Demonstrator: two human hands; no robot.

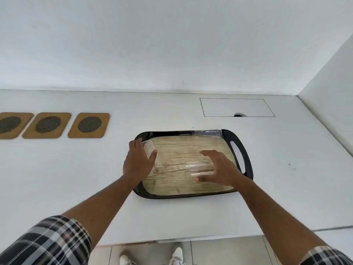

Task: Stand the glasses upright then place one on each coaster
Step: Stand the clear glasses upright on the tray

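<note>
Apparently sideways glass [200, 167] under right hand [217, 167].

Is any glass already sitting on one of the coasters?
No: all three coasters lie bare at the left, and the three glasses are on the black tray.

You stand at what looks like a plain office or staged test room rather than a lived-in kitchen. The white table [76, 178] runs flush into bare white walls [172, 44] at a corner, and a rectangular cable hatch [236, 107] with a finger notch is cut into its top, as on a desk. Under the near edge you see a pale tiled floor [219, 253]. Only a serving tray [246, 161] and three wooden coasters [89, 125] hint at home use.
</note>
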